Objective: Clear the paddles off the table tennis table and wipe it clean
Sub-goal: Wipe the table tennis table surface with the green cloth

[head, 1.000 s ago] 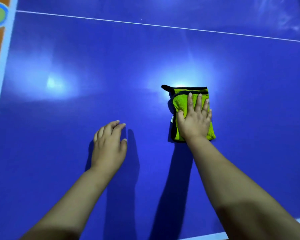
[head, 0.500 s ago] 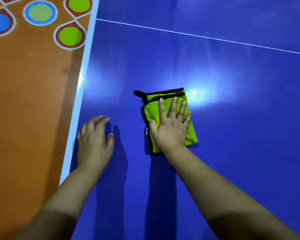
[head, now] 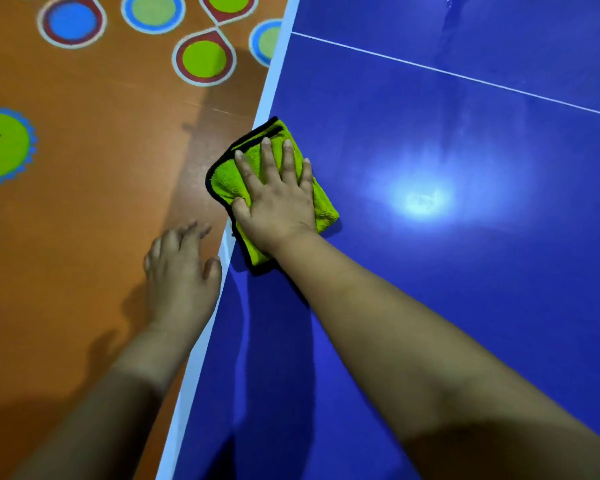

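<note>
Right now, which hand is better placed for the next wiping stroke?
Likely right. The right hand lies flat on the green cloth at the table edge; the left hand hangs beyond it, holding nothing.

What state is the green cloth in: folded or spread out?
Folded. The cloth shows two stacked black-trimmed edges at its far end, and the right hand presses it flat.
</note>
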The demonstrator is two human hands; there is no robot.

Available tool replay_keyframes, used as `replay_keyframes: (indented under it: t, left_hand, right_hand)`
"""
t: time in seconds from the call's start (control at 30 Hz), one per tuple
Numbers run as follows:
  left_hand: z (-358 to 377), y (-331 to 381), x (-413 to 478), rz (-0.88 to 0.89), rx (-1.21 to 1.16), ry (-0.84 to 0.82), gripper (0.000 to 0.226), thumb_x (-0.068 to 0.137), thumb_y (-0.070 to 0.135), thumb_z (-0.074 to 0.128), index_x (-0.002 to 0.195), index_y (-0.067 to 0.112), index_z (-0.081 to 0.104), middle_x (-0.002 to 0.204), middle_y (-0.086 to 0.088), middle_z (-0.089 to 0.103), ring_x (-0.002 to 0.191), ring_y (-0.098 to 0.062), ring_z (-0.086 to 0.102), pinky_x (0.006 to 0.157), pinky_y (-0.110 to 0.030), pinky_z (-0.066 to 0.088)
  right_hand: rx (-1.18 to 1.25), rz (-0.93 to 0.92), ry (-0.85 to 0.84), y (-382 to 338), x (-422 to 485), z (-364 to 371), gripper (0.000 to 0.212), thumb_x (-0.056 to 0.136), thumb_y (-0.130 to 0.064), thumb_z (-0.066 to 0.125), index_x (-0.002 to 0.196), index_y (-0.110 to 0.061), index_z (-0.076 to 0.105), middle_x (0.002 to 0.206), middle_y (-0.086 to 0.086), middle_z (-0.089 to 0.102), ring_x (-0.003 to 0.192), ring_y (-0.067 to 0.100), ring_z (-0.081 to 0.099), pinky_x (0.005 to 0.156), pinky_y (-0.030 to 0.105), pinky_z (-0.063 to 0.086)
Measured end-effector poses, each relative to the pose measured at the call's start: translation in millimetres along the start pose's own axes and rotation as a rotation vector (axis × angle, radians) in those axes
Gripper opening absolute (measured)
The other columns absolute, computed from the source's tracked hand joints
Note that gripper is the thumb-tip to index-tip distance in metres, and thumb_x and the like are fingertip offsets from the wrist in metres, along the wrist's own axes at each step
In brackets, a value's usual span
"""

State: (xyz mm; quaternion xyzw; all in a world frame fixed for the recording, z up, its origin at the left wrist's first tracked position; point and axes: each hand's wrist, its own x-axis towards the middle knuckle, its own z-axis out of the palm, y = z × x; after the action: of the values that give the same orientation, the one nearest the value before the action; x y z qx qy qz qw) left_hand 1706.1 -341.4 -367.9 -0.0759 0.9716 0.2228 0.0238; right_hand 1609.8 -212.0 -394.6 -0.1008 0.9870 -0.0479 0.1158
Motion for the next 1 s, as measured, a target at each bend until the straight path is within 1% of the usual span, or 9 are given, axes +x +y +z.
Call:
replay_keyframes:
  t: [0.1, 0.2, 0.3, 0.43, 0.6, 0.73, 0.83, 1.0]
  left_hand:
    - [9.1, 17.3, 1.7, 0.022, 0.011, 0.001, 0.047, 0.078, 0.006, 0.065, 0.124, 0.009, 0.055, 0.124, -0.015, 0.052, 0.116, -0.037, 0.043, 0.097, -0.046, 0.031]
    - [19.9, 42.1, 1.6, 0.062, 0.005, 0.010, 0.045, 0.077, 0.007, 0.065, 0.122, 0.009, 0.056, 0.121, -0.016, 0.053, 0.113, -0.037, 0.045, 0.096, -0.047, 0.033]
    - [34.5, 74.0, -1.4, 0.114, -0.008, -0.002, 0.046, 0.076, 0.006, 0.065, 0.122, 0.008, 0.057, 0.125, -0.015, 0.052, 0.117, -0.036, 0.044, 0.098, -0.047, 0.033]
    - [57.4, 127.9, -8.8, 0.176, -0.028, -0.037, 0.046, 0.078, 0.008, 0.066, 0.122, 0.008, 0.056, 0.128, -0.014, 0.052, 0.118, -0.036, 0.044, 0.099, -0.051, 0.033]
    - [85.5, 191.7, -17.7, 0.273, -0.053, -0.073, 0.046, 0.077, 0.008, 0.066, 0.122, 0.008, 0.057, 0.127, -0.014, 0.053, 0.118, -0.036, 0.045, 0.099, -0.050, 0.033]
    - [103.7, 222.8, -21.4, 0.330, -0.076, -0.087, 0.045, 0.078, 0.008, 0.066, 0.122, 0.008, 0.057, 0.128, -0.014, 0.052, 0.119, -0.034, 0.044, 0.100, -0.047, 0.032]
    - [110.9, 231.0, -19.1, 0.353, -0.088, -0.086, 0.045, 0.077, 0.008, 0.066, 0.122, 0.008, 0.057, 0.128, -0.014, 0.052, 0.119, -0.034, 0.045, 0.100, -0.047, 0.032]
    - [106.7, 217.0, -2.2, 0.336, -0.106, -0.076, 0.045, 0.078, 0.008, 0.065, 0.122, 0.008, 0.057, 0.129, -0.013, 0.051, 0.120, -0.034, 0.044, 0.101, -0.048, 0.031]
  right_hand:
    - [0.018, -0.039, 0.027, 15.3, 0.2, -1.5, 0.066, 0.094, -0.050, 0.031, 0.153, -0.038, 0.006, 0.163, 0.002, -0.002, 0.149, 0.029, -0.010, 0.119, 0.051, -0.003]
    - [0.033, 0.016, 0.062, 51.8, -9.8, -2.9, 0.066, 0.093, -0.048, 0.032, 0.154, -0.037, 0.008, 0.163, 0.001, 0.000, 0.149, 0.027, -0.008, 0.119, 0.050, -0.001]
    - [0.046, 0.131, 0.088, 111.6, -30.7, -5.8, 0.067, 0.092, -0.048, 0.034, 0.154, -0.037, 0.008, 0.163, 0.000, 0.001, 0.149, 0.026, -0.007, 0.119, 0.049, 0.002]
    - [0.061, 0.291, 0.118, 197.7, -67.3, -10.6, 0.068, 0.091, -0.046, 0.038, 0.153, -0.037, 0.010, 0.163, 0.001, 0.002, 0.149, 0.026, -0.004, 0.119, 0.048, 0.001]
    - [0.080, 0.495, 0.133, 294.2, -114.1, -15.3, 0.067, 0.092, -0.044, 0.038, 0.153, -0.038, 0.010, 0.163, 0.000, 0.003, 0.149, 0.025, -0.005, 0.119, 0.046, 0.000]
    - [0.100, 0.675, 0.126, 356.4, -152.1, -19.1, 0.067, 0.094, -0.043, 0.036, 0.154, -0.038, 0.007, 0.163, 0.000, 0.001, 0.149, 0.024, -0.006, 0.120, 0.045, 0.000]
    - [0.124, 0.788, 0.124, 377.3, -169.0, -20.9, 0.066, 0.095, -0.042, 0.035, 0.154, -0.037, 0.005, 0.163, 0.000, 0.000, 0.149, 0.024, -0.006, 0.118, 0.045, 0.000]
    - [0.098, 0.867, 0.081, 357.5, -160.8, -21.4, 0.066, 0.097, -0.043, 0.031, 0.154, -0.036, 0.000, 0.163, 0.005, -0.005, 0.149, 0.029, -0.009, 0.119, 0.049, 0.001]
